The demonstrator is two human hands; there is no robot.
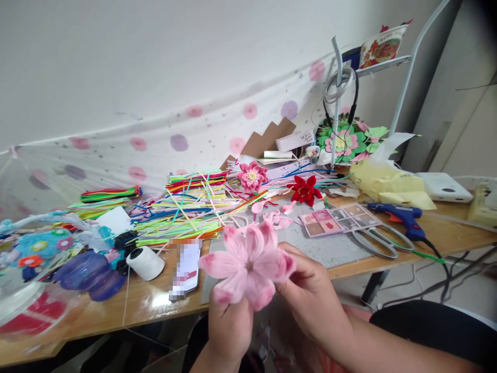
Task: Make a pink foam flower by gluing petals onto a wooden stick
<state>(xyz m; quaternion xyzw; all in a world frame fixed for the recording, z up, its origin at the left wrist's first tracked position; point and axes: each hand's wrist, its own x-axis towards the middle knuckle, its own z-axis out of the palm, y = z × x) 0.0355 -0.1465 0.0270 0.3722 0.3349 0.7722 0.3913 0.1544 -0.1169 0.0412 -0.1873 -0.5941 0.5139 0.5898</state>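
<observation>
A fuzzy pink flower (248, 265) with several petals is held in front of the table edge. My left hand (229, 324) grips it from below, fingers closed behind the petals. My right hand (310, 295) pinches a petal on the flower's right side. Loose pink petals (277, 220) lie on the grey cutting mat (330, 248) just beyond my hands.
Piles of coloured pipe cleaners (190, 207) cover the table middle. A white thread spool (145, 262) and a phone (185, 269) lie at left. Scissors (375, 243), a blue glue gun (399, 217), a makeup palette (339, 219), a red flower (305, 190) and a pink flower (252, 176) sit at right.
</observation>
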